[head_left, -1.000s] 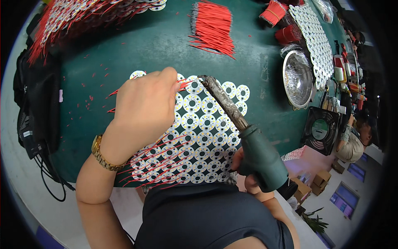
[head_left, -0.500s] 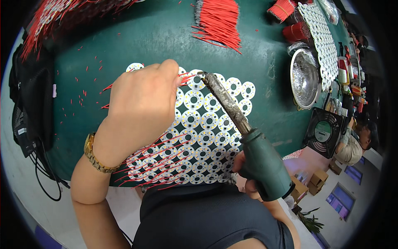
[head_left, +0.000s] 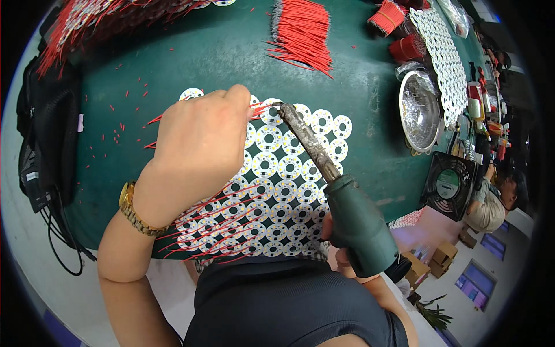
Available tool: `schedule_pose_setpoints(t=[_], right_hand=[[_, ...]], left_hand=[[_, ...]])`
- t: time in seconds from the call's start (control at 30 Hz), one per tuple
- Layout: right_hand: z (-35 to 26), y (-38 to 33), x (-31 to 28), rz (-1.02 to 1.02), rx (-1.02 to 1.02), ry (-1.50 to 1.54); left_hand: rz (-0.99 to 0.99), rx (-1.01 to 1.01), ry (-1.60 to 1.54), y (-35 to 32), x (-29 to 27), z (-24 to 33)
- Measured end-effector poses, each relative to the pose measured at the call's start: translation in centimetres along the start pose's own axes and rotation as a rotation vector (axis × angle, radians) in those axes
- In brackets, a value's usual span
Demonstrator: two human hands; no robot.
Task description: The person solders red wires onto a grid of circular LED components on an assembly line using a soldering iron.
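A panel of round white LED boards (head_left: pixel 283 191) lies on the green table in front of me. My left hand (head_left: pixel 202 136) is closed over its far left part, pinching several thin red wires (head_left: pixel 266 107) whose ends reach onto a board in the far row. In my right hand (head_left: pixel 341 254) is a soldering iron (head_left: pixel 358 222) with a dark green handle. Its crusted metal barrel slants up and left, and the tip is at the wire ends on that board. More red wires (head_left: pixel 225 222) stick out from the near left boards. My left fingertips are partly hidden behind the hand.
A large pile of red wires (head_left: pixel 300 34) lies at the far middle, with bundled wires (head_left: pixel 388 16) to its right. A metal bowl (head_left: pixel 419 110), another board panel (head_left: pixel 442 58) and a black fan (head_left: pixel 448 184) stand on the right. At the left edge sits a black bag (head_left: pixel 49 133).
The soldering iron's handle has swung slightly left, while its tip stays near the same board. My left hand holds almost the same place; the view has shifted a little.
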State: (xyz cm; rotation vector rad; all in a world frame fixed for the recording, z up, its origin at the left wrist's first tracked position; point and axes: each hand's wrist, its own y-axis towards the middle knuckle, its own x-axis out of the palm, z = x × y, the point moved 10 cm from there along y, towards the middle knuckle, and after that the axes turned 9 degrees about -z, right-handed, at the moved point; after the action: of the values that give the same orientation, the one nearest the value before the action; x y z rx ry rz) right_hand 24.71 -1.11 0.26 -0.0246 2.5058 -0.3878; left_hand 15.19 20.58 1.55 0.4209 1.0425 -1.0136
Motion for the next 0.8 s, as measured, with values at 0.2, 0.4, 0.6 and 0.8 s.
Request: schedule_pose_setpoints(t=[0.2,0.4,0.6,0.8], right_hand=[[-0.1,0.1,0.1,-0.015,0.012,-0.021],[-3.9,0.9,-0.7,0.064,-0.239,-0.276],[0.1,-0.4,-0.1,0.012,0.059,0.017],[0.6,-0.9,-0.1,0.071,0.055,-0.043]], left_hand=[[-0.001,-0.011,0.019,0.2,0.0,0.0],[-0.013,-0.041,0.017,0.2,0.0,0.0],[-0.001,-0.045,0.019,0.1,0.1,-0.2],[0.022,-0.017,0.028,0.1,0.0,-0.2]])
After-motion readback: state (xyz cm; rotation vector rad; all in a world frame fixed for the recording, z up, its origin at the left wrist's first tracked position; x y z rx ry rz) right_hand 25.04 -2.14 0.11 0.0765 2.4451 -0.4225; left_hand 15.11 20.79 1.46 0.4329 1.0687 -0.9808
